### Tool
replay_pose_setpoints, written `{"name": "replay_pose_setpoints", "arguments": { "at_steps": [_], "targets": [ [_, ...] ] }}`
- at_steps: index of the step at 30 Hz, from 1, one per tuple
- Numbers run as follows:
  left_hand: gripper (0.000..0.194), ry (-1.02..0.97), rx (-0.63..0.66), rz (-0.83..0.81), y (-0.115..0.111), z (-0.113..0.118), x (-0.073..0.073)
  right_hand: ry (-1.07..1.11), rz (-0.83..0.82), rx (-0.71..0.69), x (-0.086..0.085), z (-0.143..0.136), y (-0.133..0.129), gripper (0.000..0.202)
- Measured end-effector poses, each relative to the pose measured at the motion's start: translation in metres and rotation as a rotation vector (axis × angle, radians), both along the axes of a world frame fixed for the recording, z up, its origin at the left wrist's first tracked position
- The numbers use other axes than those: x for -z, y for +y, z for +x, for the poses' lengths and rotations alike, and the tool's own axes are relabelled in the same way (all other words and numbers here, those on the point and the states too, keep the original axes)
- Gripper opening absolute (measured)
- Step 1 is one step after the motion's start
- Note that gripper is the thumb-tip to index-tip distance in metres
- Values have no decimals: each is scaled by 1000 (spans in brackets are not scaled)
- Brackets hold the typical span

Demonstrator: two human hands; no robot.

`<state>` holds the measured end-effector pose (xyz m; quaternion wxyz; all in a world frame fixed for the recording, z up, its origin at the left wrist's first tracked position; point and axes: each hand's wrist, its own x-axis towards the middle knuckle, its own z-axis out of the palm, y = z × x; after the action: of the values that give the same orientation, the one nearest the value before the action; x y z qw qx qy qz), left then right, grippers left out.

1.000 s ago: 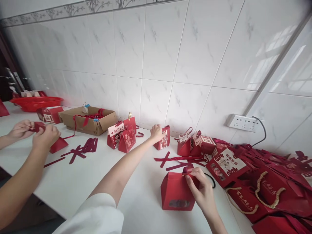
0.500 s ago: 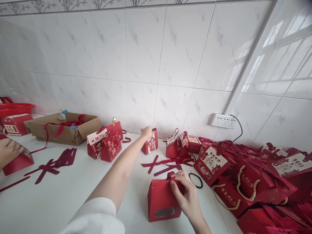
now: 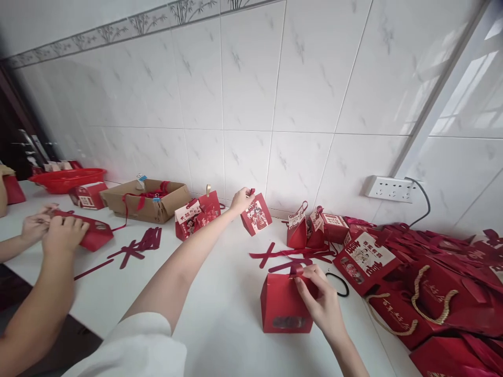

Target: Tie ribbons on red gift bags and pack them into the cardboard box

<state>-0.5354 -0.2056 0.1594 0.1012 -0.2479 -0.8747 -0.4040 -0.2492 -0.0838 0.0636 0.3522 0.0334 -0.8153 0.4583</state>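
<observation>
My left hand (image 3: 242, 201) reaches far forward, its fingers closed on the top of a small red gift box (image 3: 257, 214) with a printed picture on its front. That box is tilted and looks lifted off the white table (image 3: 220, 293). Nearer to me, my right hand (image 3: 320, 298) pinches the ribbon loop at the top of another red gift box (image 3: 286, 309), which stands upright and has a clear oval window low on its front. Dark red ribbon strips (image 3: 291, 256) lie just behind this box, and a black hair tie (image 3: 338, 284) is beside my right hand.
A large heap of red gift boxes (image 3: 432, 298) fills the right side. Several small boxes stand along the wall, below a power strip (image 3: 395, 189). Left are a cardboard box (image 3: 171, 209) of ribbon, a red basin (image 3: 70, 180) and a co-worker's hands (image 3: 65, 230) on a red box.
My left hand has picked up the far gift box, which now hangs tilted. My right hand stays on the near box. The view has swung left, showing more of the co-worker's arms.
</observation>
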Motion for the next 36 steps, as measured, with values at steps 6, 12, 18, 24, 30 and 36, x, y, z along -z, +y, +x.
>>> {"name": "replay_pose_setpoints", "arguments": {
  "at_steps": [6, 12, 18, 24, 30, 36],
  "targets": [
    [13, -8, 61, 99, -51, 21, -20, 12, 26, 16, 0, 0, 1, 20],
    [17, -46, 83, 112, -120, 62, -22, 9, 45, 37, -1, 2, 2, 24],
    [26, -131, -3, 127, -180, 92, -12, 19, 54, 32, -1, 2, 3, 26],
    [28, -126, -150, 65, -219, 97, -1, 15, 70, 45, 0, 3, 4, 25],
    [16, -30, -292, -79, -244, 88, 4, 7, 61, 58, -1, 3, 4, 27],
    [26, 98, -361, -190, -253, 70, 1, -1, 69, 70, -2, 5, 4, 30]
  ]
}}
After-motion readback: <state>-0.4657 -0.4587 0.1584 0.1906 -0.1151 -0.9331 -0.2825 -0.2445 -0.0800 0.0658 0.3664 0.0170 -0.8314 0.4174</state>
